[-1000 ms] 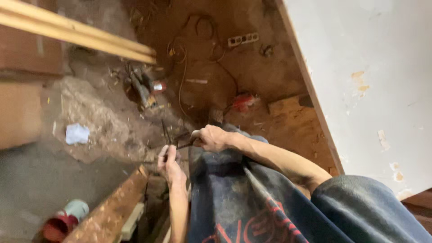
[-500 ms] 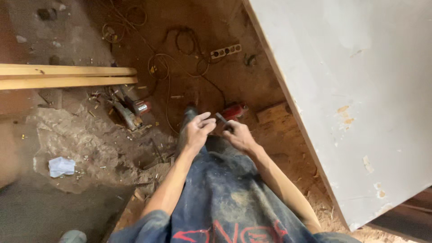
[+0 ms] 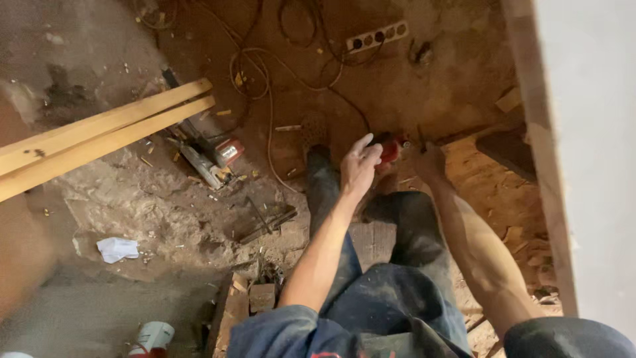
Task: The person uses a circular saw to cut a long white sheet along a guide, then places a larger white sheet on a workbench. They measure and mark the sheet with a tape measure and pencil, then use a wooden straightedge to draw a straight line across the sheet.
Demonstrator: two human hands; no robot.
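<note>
I look down over my dark, dusty trousers at a dirt floor. My left hand hovers with its fingers spread, holding nothing, just left of a small red tool lying on the ground. My right hand is curled into a fist right of that red tool, with a thin dark piece sticking up out of it. What the piece is stays unclear. My dark shoe stands just left of the left hand.
Two long wooden planks lie at the left, and a power tool with a red part lies below them. A white socket strip and cables lie at the top. A large white panel stands at the right. Crumpled white paper and bricks are at the lower left.
The view has swung, so the planks now slant at the left. Both hands, joined on a small thing earlier, have parted; the left hand has opened.
</note>
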